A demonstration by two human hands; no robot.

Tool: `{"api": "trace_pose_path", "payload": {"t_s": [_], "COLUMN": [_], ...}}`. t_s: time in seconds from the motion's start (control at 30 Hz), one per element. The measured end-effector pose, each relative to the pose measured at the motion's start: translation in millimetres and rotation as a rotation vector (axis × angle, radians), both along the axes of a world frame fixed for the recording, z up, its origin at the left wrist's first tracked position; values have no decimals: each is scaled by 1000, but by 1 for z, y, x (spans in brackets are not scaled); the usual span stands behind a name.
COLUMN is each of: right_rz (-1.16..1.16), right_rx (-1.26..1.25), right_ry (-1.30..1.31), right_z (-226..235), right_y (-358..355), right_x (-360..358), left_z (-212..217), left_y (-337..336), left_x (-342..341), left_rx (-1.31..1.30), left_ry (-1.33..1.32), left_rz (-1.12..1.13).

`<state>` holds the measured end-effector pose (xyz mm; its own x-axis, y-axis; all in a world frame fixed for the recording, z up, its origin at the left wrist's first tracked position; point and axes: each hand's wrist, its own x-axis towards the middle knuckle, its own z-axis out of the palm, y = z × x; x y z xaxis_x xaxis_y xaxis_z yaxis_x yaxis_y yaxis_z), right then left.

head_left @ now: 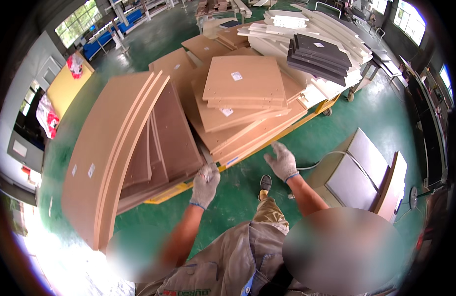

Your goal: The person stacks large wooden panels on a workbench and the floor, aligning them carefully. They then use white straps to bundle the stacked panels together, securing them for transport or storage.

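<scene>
The left grip (205, 186), in a pale knitted glove, was at the near edge of the yellow-framed cart (174, 191) with its fingers bent; I could not make out whether it held anything. The right grip (283, 162), gloved alike, had its fingers spread and nothing between them, out over the green floor (223, 214). Just beyond the left grip and to its right rose the stack of light-brown drilled panels (242, 79), some with white labels, piled unevenly on the cart. Left of that grip lay darker brown panels (176, 133), and farther left stood tall brown panels (107, 128), leaning on edge. Well past both grips were white panels (267, 44) with dark grey panels (319, 54) on top. To the right grip's right stood a silvery metal box (354, 175).
</scene>
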<state>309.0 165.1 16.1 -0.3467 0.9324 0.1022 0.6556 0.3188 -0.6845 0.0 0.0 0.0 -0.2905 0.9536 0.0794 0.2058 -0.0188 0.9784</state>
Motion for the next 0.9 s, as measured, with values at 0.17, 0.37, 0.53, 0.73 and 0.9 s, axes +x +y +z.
{"api": "trace_pose_path", "payload": {"t_s": [0.17,0.37,0.53,0.73,0.9], "right_rz": [-189,0,422,458,511], "right_rx": [225,398,437,430,205], "right_ry": [25,-202,-114,-58,-101], "right_z": [52,61,63,99,73], "right_y": [148,229,170,244,260], "right_x": [-11,-9,24,17,21], "left_z": [73,66,39,40,63], "left_y": [208,359,311,296,331], "left_x": [-29,-74,-90,-108,-70], "left_rx": [34,-221,-178,-104,-79], "left_ry": [417,495,406,-94,566], "left_rz": [300,359,525,684,161]}}
